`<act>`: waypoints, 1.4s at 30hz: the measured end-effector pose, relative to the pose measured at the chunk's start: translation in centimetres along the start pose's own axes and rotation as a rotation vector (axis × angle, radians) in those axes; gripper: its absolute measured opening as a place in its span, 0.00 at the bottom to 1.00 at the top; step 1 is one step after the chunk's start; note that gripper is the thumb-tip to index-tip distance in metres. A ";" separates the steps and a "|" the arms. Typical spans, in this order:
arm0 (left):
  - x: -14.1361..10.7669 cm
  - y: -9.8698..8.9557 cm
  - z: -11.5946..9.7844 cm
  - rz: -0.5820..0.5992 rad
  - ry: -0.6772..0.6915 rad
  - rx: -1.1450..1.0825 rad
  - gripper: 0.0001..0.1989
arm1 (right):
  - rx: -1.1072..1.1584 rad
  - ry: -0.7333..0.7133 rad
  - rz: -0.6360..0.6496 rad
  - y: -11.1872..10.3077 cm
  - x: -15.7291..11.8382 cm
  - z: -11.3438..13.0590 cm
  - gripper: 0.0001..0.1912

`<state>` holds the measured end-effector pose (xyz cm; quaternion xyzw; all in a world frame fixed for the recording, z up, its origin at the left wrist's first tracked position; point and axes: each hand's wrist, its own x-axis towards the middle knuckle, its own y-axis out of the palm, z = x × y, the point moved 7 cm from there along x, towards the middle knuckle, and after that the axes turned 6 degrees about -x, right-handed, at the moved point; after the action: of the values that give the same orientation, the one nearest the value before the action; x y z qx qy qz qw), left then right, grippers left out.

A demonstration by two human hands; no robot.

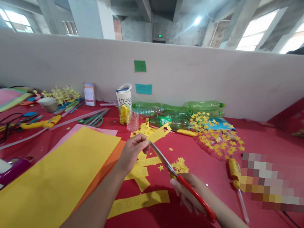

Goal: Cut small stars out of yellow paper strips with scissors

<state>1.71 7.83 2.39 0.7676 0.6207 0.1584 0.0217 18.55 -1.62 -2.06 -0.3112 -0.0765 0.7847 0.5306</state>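
My left hand point(135, 151) is closed in a pinch at the centre, on a small piece of yellow paper by the tips of the scissors. Red-handled scissors point(195, 196) are in my right hand point(189, 193), their blades pointing up and left to my left fingertips. Behind the fingers lies a yellow strip with a star-shaped hole point(158, 135). Below are more yellow strips point(143, 202) and a small pile of yellow paper stars point(180, 165). Large yellow sheets point(54, 176) lie beside my left forearm, over orange and pink ones.
Green plastic bottles point(175, 121), a white patterned cup point(124, 102) and a yellow star cluster point(220, 135) stand or lie near the white partition point(105, 63). Green-handled scissors point(93, 119) are at left. A yellow glue gun point(234, 170) lies at right, a purple power strip point(6, 178) at left.
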 end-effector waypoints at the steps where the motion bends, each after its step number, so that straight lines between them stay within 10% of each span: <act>1: 0.0 0.0 0.0 0.003 -0.004 -0.001 0.06 | -0.004 -0.007 0.003 -0.1 0.0 0.1 0.22; 42: -0.7 1.5 0.1 0.056 0.065 0.027 0.11 | 0.097 -0.063 0.014 0.9 0.3 -0.2 0.27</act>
<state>2.98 6.80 2.44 0.7793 0.6015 0.1755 -0.0135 17.87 -1.82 -2.72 -0.2611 -0.0529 0.8006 0.5367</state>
